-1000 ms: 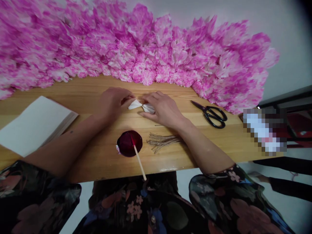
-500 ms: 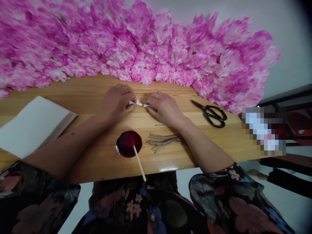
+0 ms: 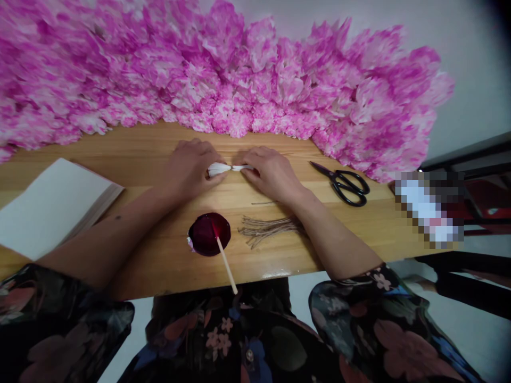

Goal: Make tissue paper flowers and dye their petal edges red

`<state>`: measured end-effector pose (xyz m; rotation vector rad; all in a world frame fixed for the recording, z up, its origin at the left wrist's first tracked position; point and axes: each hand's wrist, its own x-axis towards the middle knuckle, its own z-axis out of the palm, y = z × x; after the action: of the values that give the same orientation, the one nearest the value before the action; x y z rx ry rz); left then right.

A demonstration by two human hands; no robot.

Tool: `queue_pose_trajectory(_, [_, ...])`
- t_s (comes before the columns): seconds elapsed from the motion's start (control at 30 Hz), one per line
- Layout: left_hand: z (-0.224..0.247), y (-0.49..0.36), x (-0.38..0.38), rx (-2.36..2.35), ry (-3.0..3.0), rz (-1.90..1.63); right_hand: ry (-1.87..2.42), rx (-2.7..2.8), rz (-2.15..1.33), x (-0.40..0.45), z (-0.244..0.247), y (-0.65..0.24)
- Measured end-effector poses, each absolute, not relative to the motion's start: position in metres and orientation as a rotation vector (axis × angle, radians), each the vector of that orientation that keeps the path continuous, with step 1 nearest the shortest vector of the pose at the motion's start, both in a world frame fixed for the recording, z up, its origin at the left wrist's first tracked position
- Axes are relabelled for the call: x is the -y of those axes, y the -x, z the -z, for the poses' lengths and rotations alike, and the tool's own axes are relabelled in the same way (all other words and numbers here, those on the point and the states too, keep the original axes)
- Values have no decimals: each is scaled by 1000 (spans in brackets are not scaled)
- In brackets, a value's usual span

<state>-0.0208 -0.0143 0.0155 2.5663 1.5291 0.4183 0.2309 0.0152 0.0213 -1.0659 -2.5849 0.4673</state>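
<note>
A folded bundle of white paper [image 3: 219,169], pinched in at a narrow tie point in its middle, stretches between my two hands above the wooden table. My left hand [image 3: 194,167] is closed on its wider, pleated end. The thinner end is gripped by the fingers of my right hand [image 3: 269,173]. Nearer to me stands a small bowl of dark red liquid [image 3: 203,239], with a wooden stick [image 3: 227,266] leaning out over its rim. Several thin brown ties [image 3: 265,230] lie beside the bowl, partly hidden by my right forearm. One single tie [image 3: 262,203] lies apart, below my right hand.
Black-handled scissors [image 3: 345,184] rest to the right. A stack of white paper [image 3: 59,205] lies on the left. A mass of pink and white paper flowers [image 3: 239,80] lines the back of the wooden table [image 3: 159,276]. A blurred-out item [image 3: 429,210] is at the right edge.
The white paper has turned between my fingers, and more of its pleated left end shows. Both hands stay close together on it. The whole view has shifted slightly.
</note>
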Motion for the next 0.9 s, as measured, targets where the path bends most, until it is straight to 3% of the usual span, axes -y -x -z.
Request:
queue_pose_trajectory(0.33, [-15, 20, 15, -1525, -2588, -388, 1217, 2399, -293, -30, -29, -251])
queue_pose_trajectory(0.57, [-6, 22, 13, -1510, -2641, -471, 967, 2558, -462, -22, -25, -240])
queue_pose_trajectory(0.9, [-17, 15, 14, -1540, -2588, -353, 1109, 2615, -473, -22, -22, -229])
